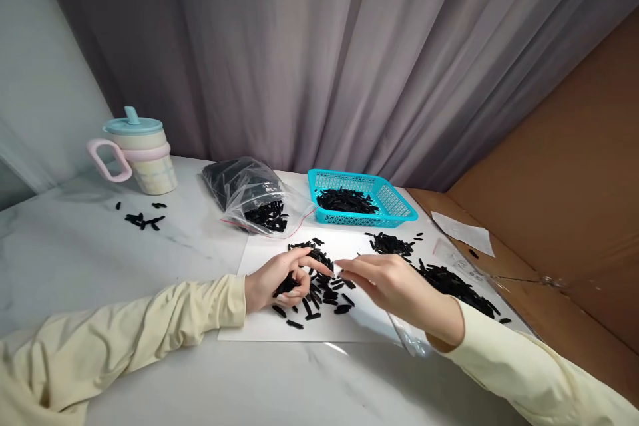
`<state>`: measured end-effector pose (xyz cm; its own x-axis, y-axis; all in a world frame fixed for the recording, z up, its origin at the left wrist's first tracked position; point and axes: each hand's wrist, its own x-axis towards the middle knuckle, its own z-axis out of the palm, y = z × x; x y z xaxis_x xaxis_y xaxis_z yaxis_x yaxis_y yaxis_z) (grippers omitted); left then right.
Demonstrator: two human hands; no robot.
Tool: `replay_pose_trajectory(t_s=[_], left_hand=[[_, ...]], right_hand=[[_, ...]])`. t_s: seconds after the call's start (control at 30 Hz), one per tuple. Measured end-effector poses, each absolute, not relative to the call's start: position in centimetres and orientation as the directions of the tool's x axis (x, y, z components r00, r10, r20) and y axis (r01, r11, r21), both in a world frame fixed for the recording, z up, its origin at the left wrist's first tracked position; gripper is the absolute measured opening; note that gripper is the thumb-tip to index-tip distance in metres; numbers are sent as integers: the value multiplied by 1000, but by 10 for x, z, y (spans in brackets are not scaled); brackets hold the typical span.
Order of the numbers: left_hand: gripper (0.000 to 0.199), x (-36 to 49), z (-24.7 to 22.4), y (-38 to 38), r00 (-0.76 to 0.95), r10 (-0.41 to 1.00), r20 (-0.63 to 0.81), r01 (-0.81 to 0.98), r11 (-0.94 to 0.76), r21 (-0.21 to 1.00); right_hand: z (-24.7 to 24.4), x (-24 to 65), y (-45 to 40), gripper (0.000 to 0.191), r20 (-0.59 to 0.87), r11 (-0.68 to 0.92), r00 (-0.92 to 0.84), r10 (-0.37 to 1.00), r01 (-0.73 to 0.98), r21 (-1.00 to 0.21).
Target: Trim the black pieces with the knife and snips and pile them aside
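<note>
Curled round a clutch of black pieces [285,283], the left hand [263,278] holds them against its palm, forefinger stretched to the right. Facing it, the right hand [392,279] brings its thumb and fingers in toward that forefinger's tip — whether they pinch a piece, I cannot tell.

Pale sleeves [164,316] reach in over the near part of the worktop [200,379]. Past them lies a white sheet [249,331], its near edge on the wearer's side of both hands. Clear plastic [413,339] shows under the right wrist, at the sheet's near right corner. More pieces lie loose on the sheet, below and between the hands, thickest just beyond the left forefinger.

Toward the worktop's right edge spreads a long heap [459,289]; a smaller heap [392,244] sits beyond the right hand, near the basket.

Farther off, a few strays [144,221] lie in front of the lidded cup [150,170] in the worktop's far left corner. By the far edge rest a clear bag [239,183], mouth toward the wearer and pieces inside, and the blue basket [367,217], partly filled with pieces — a curtain [274,46] hangs behind.
</note>
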<state>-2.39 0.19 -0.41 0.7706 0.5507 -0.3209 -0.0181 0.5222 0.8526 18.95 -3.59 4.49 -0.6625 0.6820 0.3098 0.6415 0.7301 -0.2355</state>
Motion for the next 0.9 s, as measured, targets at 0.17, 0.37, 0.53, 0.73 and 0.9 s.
replay_pose_trajectory(t_s=[0.17, 0.37, 0.53, 0.73, 0.9], left_hand=[[44, -20, -5, -2, 762, 578, -292, -46, 498, 866], [45, -19, -4, -4, 753, 604, -263, -52, 452, 890], [41, -20, -3, -4, 755, 604, -257, -21, 413, 910], [25, -21, 0, -8, 752, 616, -234, 12, 342, 940], [32, -21, -3, -13, 784, 597, -172, 120, 125, 985]], right_hand=[[46, 138, -39, 16, 118, 750, -745, 656, 627, -212], [35, 132, -26, 14, 3, 838, -838, 546, 545, -30], [34, 145, -34, 17, 124, 618, -651, 749, 618, -487], [15, 161, -64, 41, -273, -190, -328, 904, 264, -946], [2, 165, -78, 41, -343, -334, -236, 909, 78, -939]])
